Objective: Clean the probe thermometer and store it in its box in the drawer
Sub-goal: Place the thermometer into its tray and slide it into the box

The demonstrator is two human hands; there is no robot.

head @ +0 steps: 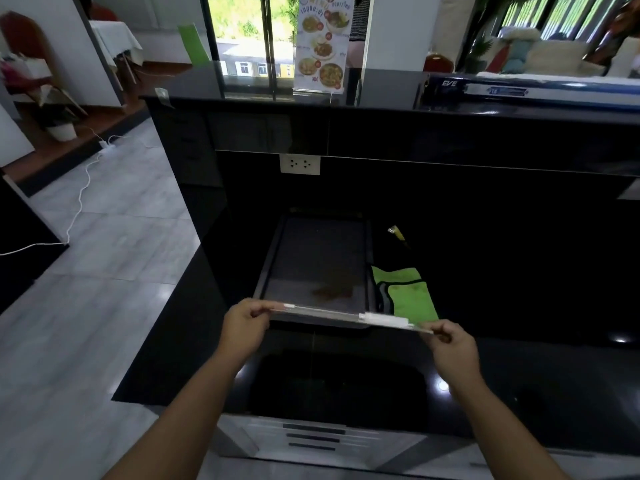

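A white cable (83, 188) trails across the grey tiled floor at far left, well away from the work. Right of it stands the black counter (519, 271), with a white wall socket (300, 164) in its back panel and a food menu poster (320, 46) standing on the ledge above. Below the socket the drawer (311, 258) is pulled open, showing a grey bottom with a brownish stain near its front edge. Just right of the drawer a green cloth (412, 296) lies on the counter, with a small yellow-handled object (398, 234) behind it (too dim to identify). A long dark blue carton (519, 90) rests on the upper ledge at right.

The clear box (325, 312), long and thin, is held level over the front edge of the drawer, spanning from one hand to the other. The probe thermometer (381, 320) shows through it, its white body toward the right end.

The left hand (244, 329) pinches the box's left end between thumb and curled fingers. The right hand (452, 348) pinches the right end the same way, in front of the near edge of the cloth.
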